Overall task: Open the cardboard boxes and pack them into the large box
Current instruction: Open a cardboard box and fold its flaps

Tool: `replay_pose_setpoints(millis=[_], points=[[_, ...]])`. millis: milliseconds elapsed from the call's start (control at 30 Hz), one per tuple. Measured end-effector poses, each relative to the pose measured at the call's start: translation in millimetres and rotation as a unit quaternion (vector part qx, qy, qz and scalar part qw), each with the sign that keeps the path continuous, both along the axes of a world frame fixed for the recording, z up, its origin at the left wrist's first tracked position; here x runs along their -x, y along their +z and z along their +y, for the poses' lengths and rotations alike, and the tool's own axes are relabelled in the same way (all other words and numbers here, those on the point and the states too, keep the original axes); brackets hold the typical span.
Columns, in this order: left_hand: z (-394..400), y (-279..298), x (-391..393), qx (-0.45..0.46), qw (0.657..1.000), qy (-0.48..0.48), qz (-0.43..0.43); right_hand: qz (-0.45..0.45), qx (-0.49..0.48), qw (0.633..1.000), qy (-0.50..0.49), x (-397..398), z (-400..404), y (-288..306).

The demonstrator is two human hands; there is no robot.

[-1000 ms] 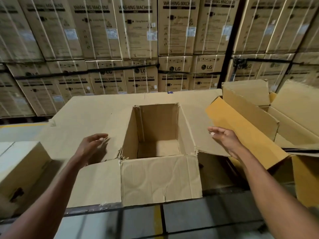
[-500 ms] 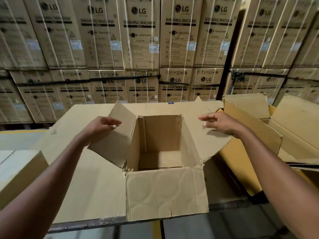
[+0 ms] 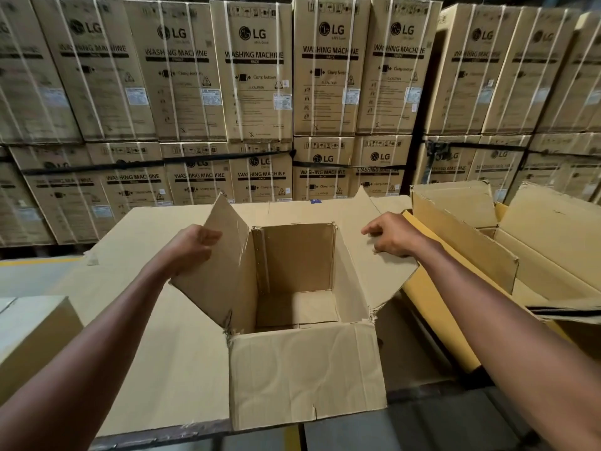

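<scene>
An open, empty cardboard box [image 3: 305, 379] stands in front of me on a flat sheet of cardboard [image 3: 162, 353]. My left hand [image 3: 192, 245] grips the box's left flap [image 3: 214, 271], which is raised at a slant. My right hand [image 3: 395, 234] pinches the edge of the right flap [image 3: 377, 275], also lifted. The front flap hangs down toward me. To the right lies a larger open box [image 3: 487, 255] with yellowish inner walls and its flaps spread.
A wall of stacked, strapped LG washing machine cartons [image 3: 257, 76] fills the background. A closed cardboard box [image 3: 32, 333] sits at the left edge. Grey floor [image 3: 406, 431] shows below the sheet's front edge.
Both hands took hold of the side flaps, which lay flat a second ago, and lifted them upward. The view has tilted up slightly.
</scene>
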State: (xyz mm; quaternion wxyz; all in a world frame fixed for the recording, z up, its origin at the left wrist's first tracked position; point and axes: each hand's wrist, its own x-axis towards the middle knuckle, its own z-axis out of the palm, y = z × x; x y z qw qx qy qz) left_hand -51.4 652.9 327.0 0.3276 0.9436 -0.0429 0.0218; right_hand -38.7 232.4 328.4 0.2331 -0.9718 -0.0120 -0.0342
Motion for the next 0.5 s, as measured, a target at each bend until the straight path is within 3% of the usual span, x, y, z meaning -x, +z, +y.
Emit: replay_pose_setpoints(millis=[500], points=[[-35.7,42.4,84.1,0.047,0.992,0.055,-0.100,-0.092,-0.030,0.995,0.005,50.7,-17.5,45.4]])
